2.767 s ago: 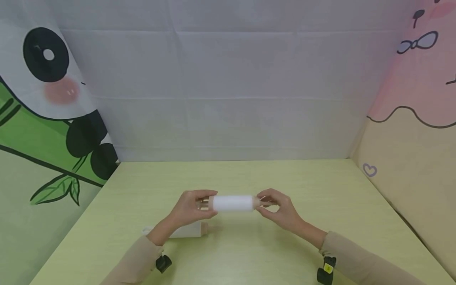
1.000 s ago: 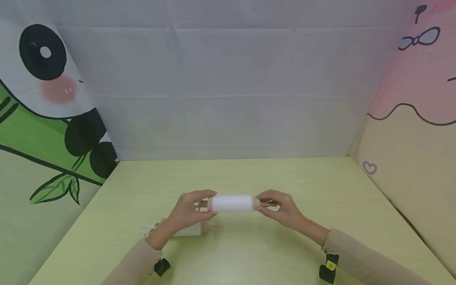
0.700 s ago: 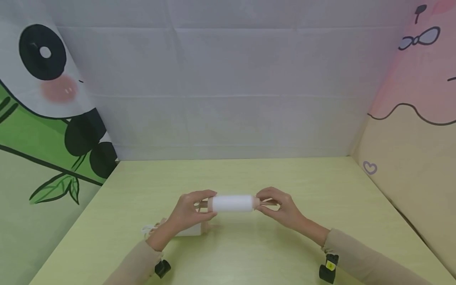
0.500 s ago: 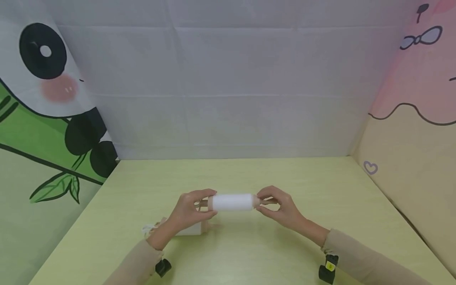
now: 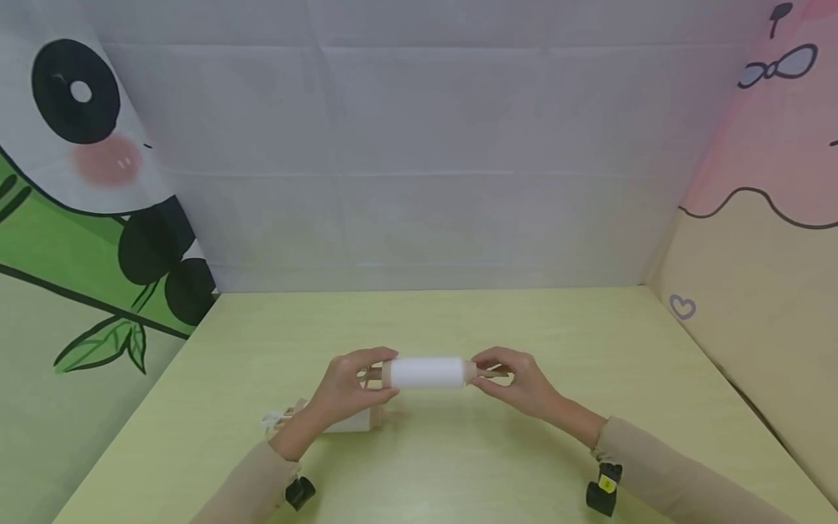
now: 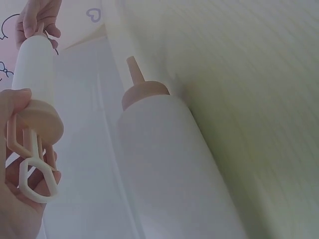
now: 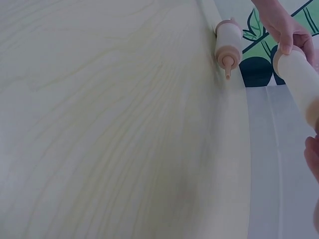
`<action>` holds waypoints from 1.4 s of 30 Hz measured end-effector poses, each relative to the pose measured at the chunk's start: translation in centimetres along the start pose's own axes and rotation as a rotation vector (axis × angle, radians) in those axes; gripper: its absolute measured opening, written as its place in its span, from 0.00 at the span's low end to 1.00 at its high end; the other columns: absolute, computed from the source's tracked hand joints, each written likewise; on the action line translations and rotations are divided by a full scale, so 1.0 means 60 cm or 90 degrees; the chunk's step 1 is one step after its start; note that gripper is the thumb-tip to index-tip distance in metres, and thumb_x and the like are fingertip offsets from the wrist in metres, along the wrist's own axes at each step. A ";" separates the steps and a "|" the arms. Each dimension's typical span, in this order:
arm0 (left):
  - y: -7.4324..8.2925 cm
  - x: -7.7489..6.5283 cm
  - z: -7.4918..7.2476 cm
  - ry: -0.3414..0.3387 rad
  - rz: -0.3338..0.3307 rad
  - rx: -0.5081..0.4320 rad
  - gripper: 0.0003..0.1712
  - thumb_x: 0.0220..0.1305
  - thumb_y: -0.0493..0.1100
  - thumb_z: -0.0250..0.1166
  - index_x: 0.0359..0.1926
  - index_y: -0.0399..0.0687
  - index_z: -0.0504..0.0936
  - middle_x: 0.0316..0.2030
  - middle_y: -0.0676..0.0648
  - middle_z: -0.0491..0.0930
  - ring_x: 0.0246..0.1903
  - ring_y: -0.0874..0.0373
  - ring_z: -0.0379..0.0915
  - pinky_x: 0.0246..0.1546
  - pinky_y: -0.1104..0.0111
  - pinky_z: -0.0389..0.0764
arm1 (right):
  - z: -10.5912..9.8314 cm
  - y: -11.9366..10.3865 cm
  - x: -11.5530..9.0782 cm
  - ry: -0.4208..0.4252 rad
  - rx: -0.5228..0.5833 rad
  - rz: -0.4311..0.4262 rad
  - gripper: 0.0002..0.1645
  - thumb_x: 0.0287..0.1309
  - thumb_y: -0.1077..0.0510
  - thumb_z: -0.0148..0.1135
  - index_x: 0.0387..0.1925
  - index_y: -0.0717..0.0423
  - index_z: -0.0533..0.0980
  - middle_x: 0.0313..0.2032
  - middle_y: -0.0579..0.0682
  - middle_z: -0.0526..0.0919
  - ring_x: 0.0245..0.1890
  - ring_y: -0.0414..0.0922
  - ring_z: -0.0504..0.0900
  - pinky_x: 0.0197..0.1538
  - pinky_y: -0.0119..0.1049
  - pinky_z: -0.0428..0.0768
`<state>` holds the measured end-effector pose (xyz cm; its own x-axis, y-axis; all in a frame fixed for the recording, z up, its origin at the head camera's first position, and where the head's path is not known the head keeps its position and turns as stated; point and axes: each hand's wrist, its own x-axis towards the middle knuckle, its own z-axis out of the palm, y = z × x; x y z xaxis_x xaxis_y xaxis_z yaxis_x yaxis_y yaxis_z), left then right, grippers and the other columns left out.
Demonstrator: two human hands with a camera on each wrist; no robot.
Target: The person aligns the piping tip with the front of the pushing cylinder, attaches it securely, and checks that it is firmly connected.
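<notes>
A white plastic icing syringe with beige end caps is held level above the table, across the middle of the head view. My left hand grips its rear cap between thumb and fingers. In the left wrist view, the plunger's white ring handle and beige finger loops stick out behind that cap. At the other end, my right hand pinches the slim beige nozzle with thumb and fingertips. A second, similar syringe lies on the table, partly hidden behind my left forearm; its nozzle shows in the left wrist view.
The pale wooden-look table reaches back to a white cloth wall. Printed panels stand at both sides, a panda one on the left and a pink and cream one on the right.
The held syringe stays almost in place. My right fingers shift slightly around the nozzle, their knuckles rising and dropping back. The left forearm now covers a little more of the lying syringe.
</notes>
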<state>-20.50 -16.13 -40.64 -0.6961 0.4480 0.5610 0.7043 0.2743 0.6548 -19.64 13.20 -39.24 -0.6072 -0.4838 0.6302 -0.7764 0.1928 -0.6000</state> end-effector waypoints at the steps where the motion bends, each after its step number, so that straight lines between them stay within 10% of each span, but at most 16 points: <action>1: -0.001 0.000 0.000 0.001 0.004 0.000 0.26 0.37 0.26 0.72 0.44 0.35 0.78 0.41 0.37 0.80 0.32 0.49 0.81 0.30 0.72 0.81 | 0.000 0.000 0.000 0.001 -0.003 0.001 0.15 0.41 0.75 0.66 0.36 0.68 0.76 0.33 0.59 0.81 0.32 0.51 0.82 0.33 0.34 0.82; 16: 0.037 0.006 -0.005 0.014 0.031 -0.002 0.25 0.34 0.21 0.71 0.40 0.26 0.76 0.38 0.31 0.78 0.29 0.41 0.80 0.29 0.66 0.82 | 0.007 -0.001 -0.001 0.027 0.001 -0.055 0.26 0.35 0.78 0.67 0.42 0.70 0.70 0.39 0.61 0.75 0.36 0.53 0.77 0.32 0.46 0.82; 22: 0.009 -0.003 -0.004 0.011 0.018 0.003 0.26 0.36 0.24 0.72 0.43 0.31 0.77 0.39 0.34 0.79 0.30 0.45 0.81 0.31 0.71 0.81 | 0.006 0.001 0.001 0.023 0.005 -0.087 0.19 0.37 0.81 0.63 0.36 0.69 0.72 0.34 0.61 0.75 0.33 0.54 0.77 0.30 0.41 0.83; 42: 0.055 0.003 -0.011 0.026 0.062 0.023 0.26 0.32 0.20 0.71 0.40 0.26 0.76 0.38 0.31 0.78 0.31 0.41 0.79 0.28 0.64 0.82 | 0.012 0.002 -0.003 0.023 0.024 -0.004 0.17 0.42 0.79 0.62 0.38 0.70 0.74 0.35 0.62 0.79 0.35 0.49 0.80 0.32 0.39 0.83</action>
<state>-18.39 -15.71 -38.03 -0.6293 0.4386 0.6416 0.7725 0.2625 0.5783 -19.50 12.69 -39.80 -0.6089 -0.4531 0.6511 -0.7736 0.1575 -0.6138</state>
